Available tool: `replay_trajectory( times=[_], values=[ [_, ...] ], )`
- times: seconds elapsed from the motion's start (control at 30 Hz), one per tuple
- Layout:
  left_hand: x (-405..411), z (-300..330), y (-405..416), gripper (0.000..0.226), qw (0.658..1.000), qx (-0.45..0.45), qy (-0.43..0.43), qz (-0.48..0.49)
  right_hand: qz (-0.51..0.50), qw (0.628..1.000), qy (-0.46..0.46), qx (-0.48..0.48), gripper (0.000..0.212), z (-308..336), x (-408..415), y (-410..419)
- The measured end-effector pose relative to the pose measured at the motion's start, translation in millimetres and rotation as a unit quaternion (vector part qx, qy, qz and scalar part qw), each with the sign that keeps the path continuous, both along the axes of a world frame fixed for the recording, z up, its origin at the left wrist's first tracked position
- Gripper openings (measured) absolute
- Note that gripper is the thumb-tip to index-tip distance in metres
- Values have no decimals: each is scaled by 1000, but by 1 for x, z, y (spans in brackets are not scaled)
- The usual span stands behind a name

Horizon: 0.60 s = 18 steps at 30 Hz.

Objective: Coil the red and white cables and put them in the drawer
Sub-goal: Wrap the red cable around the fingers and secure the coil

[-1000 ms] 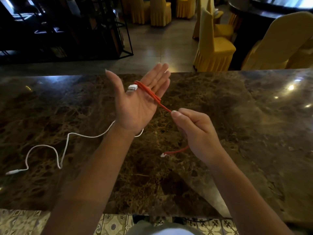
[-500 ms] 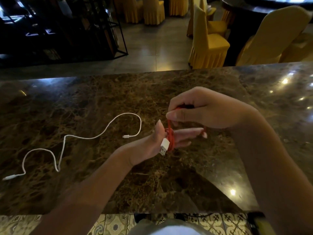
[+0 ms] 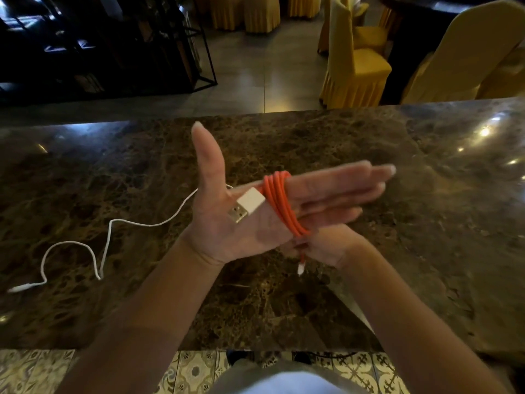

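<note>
From the head view, you are now holding your left hand (image 3: pixel 255 211) flat, palm up, its grip apart, with the thin red cable (image 3: pixel 279 200) wound several more turns around the fingers than half a second ago. Your right hand (image 3: pixel 321 244) is pinching the short tail underneath, so coiling is nearly finishing. The thin white cable (image 3: pixel 108 237) is still lying loose on the brown marble table (image 3: pixel 397 223). No writing is showing.

right hand (image 3: pixel 324 245): mostly hidden behind left hand (image 3: pixel 255 211) | grip unclear
</note>
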<state>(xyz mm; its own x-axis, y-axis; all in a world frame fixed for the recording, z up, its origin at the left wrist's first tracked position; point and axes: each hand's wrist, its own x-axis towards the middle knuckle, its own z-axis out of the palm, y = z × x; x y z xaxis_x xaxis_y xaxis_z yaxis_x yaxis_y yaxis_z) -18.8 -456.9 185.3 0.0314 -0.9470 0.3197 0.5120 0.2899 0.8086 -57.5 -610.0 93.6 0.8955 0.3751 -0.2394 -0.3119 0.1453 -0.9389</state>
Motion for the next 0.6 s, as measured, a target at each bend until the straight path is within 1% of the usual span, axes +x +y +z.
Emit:
replay_trajectory(
  times=[0.07, 0.13, 0.2, 0.27, 0.33, 0.37, 0.43, 0.5, 0.53, 0.6],
  values=[
    [6, 1, 1, 142, 998, -9, 19, 64, 16, 998, -10, 58, 36, -3, -7, 3],
    [15, -2, 2, 137, 992, -7, 38, 119, 30, 998, -11, 52, 39, 4, -13, 4],
    [23, -9, 3, 133, 987, -2, 39, 158, -3, 999, -29, -27, 34, 8, -20, 2],
    [29, -19, 5, 129, 981, 9, 19, 194, -82, 987, -90, -106, 18, 15, -28, 2],
    [34, -27, 7, 124, 973, 22, 6, 228, -157, 963, -153, -155, 26, 23, -36, 2],
    [35, -29, 8, 123, 970, 34, 2, 240, -172, 952, -180, -181, 26, 27, -40, 2],
    [36, -32, 8, 124, 966, 52, 1, 253, -158, 936, -221, -223, 18, 36, -45, 1],
    [35, -34, 7, 125, 962, 63, -6, 265, -107, 941, -242, -213, 18, 48, -50, 0],
    [34, -36, 7, 125, 961, 66, -5, 268, -73, 947, -245, -194, 23, 53, -51, -1],
    [32, -36, 6, 126, 963, 69, 16, 261, -10, 954, -249, -167, 45, 57, -49, -7]
  ],
)
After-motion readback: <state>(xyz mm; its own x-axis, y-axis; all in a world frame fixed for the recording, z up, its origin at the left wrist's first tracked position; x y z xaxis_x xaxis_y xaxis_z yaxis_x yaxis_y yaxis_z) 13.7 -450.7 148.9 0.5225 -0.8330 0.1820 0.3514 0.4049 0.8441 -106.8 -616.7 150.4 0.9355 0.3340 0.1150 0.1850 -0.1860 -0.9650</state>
